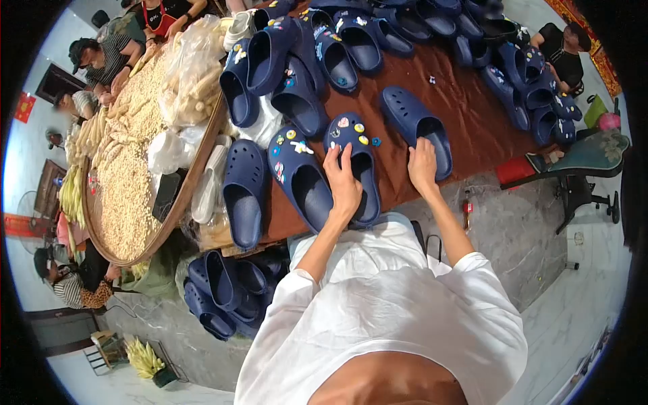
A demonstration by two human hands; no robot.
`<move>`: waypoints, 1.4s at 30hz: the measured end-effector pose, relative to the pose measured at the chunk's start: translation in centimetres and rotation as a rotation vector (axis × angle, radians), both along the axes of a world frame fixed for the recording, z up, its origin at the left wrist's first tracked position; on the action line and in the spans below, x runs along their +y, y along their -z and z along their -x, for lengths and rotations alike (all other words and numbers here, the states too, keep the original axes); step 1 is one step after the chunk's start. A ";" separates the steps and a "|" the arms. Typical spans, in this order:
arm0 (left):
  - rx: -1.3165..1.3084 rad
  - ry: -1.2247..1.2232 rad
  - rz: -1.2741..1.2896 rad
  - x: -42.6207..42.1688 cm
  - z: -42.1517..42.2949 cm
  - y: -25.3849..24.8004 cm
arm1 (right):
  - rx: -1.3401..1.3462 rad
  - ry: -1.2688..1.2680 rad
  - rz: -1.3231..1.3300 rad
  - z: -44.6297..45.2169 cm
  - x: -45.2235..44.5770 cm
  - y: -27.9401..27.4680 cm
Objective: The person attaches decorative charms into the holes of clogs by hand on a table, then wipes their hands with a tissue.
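On the brown cloth (364, 101), my left hand (343, 181) rests on a navy clog (366, 192) with colourful charms on its toe; the fingers bend over its upper part, and their grip is partly hidden. My right hand (423, 164) is closed on the side rim of a plain navy clog (408, 116), which lies tilted to the right. Just left of my left hand is another charm-covered clog (297, 169). Farther left lies a plain clog (244, 172). A small blue charm (376, 142) sits on the cloth between the two touched clogs.
Many navy clogs (358, 44) fill the table's far side, with more at its right (533, 84). A round tray (128, 260) of corn and kernels stands left. Loose clogs (226, 290) are below the table edge. Several people are around, one person (567, 54) at the right.
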State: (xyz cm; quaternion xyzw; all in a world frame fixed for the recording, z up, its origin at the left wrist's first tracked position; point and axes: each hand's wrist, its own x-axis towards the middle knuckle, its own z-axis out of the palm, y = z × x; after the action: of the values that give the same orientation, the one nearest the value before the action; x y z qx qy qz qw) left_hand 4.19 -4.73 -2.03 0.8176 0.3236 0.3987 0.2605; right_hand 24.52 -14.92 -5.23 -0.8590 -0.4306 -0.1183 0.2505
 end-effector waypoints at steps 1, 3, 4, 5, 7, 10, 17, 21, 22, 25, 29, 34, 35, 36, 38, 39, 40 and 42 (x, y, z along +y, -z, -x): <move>0.005 0.007 0.002 -0.4 0.4 -0.1 | 0.005 0.007 0.002 0.5 -0.5 0.1; 0.017 0.017 0.005 -0.4 0.5 -0.4 | 0.004 -0.010 -0.050 0.7 -1.1 -0.2; 0.010 0.040 0.041 -0.8 0.9 -0.9 | 0.031 -0.007 -0.125 1.2 -1.6 -0.5; 0.008 0.055 0.075 -1.3 1.5 -1.5 | 0.020 0.010 -0.130 1.6 -2.2 -1.0; -0.009 0.065 0.058 -1.9 2.5 -2.3 | -0.013 0.031 -0.230 1.9 -2.8 -3.4; 0.029 0.062 0.056 -2.0 4.2 -1.9 | 0.065 -0.018 -0.399 -3.2 -1.1 -5.2; 0.088 0.120 0.009 -1.6 4.3 -0.8 | 0.254 -0.026 -0.259 -21.7 7.7 -0.9; 0.095 0.127 -0.003 -1.3 4.3 -0.7 | 0.070 0.113 -0.051 -26.3 11.5 1.9; 0.091 0.127 0.002 -1.2 4.3 -0.5 | 0.053 0.095 -0.013 -26.2 12.2 1.9; 0.091 0.155 0.017 -1.0 4.6 -0.1 | -0.013 0.047 0.097 -26.3 13.4 3.0; 0.094 0.151 0.011 -0.9 4.5 0.0 | -0.090 0.038 0.092 -25.5 13.1 4.0; 0.087 0.142 0.017 -1.0 4.5 -0.2 | -0.038 -0.010 0.077 -25.3 11.3 2.7; 0.090 0.134 0.030 -1.0 4.5 -0.4 | 0.085 -0.006 -0.026 -25.0 10.8 2.5; 0.083 0.138 0.027 -1.1 4.6 -0.5 | 0.207 -0.003 -0.128 -24.6 10.2 2.2; -0.040 0.137 0.093 -0.9 4.8 -1.0 | 0.258 -0.063 -0.197 -21.5 9.5 -0.9; -0.051 0.138 0.088 -0.5 5.0 -1.7 | 0.318 -0.128 -0.264 -18.9 9.4 -3.2; -0.157 0.142 0.193 -0.1 5.4 -2.7 | 0.382 -0.208 -0.254 -16.2 9.2 -5.2; -0.443 0.157 0.518 0.6 5.7 -4.7 | 0.437 -0.371 -0.217 -10.3 8.7 -8.2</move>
State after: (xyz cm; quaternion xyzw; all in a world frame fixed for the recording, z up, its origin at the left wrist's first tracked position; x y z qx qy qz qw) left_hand -1.52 -4.18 2.69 0.6404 0.2858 0.4497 0.5532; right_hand 34.84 -6.24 2.99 -0.7390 -0.5009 0.0717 0.4447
